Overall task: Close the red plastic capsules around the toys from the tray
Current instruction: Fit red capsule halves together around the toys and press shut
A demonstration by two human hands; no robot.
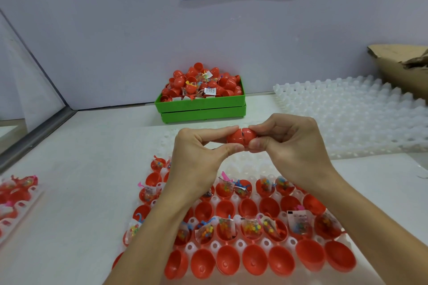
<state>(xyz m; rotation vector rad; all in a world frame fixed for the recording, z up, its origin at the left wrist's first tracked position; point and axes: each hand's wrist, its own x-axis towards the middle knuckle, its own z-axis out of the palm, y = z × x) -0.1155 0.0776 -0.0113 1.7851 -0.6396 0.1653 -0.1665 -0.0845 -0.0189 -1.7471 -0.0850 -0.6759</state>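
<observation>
A person's left hand (199, 152) and right hand (294, 143) meet above a white table (81, 192), gripping between them a red egg-shaped plastic capsule (239, 137). The capsule lies sideways, held in the air between the two hands, its two halves pressed together with a dark seam showing at the top of the join. The left hand pinches the capsule's left half between thumb and curled fingers; the right hand pinches the right half the same way, the two thumbs nearly touching below the capsule.

Directly beneath the hands and forearms sits a translucent white plastic tray (266, 243) with rows of cups. Many cups hold open red capsule halves (254, 261); the nearest row is hollow, while rows further back carry small clear packets of coloured toy beads (251, 228). The far part of this tray, under the held capsule, shows bare white cups.

At the back of the table, against the pale wall, stands a green plastic bin (200, 109) heaped with red capsules and toy packets. To the right of it lies a second translucent white cup tray (347, 109), with crumpled brown cardboard (403, 65) behind it. At the left edge, another tray of filled red halves (16, 194) is partly in view.
</observation>
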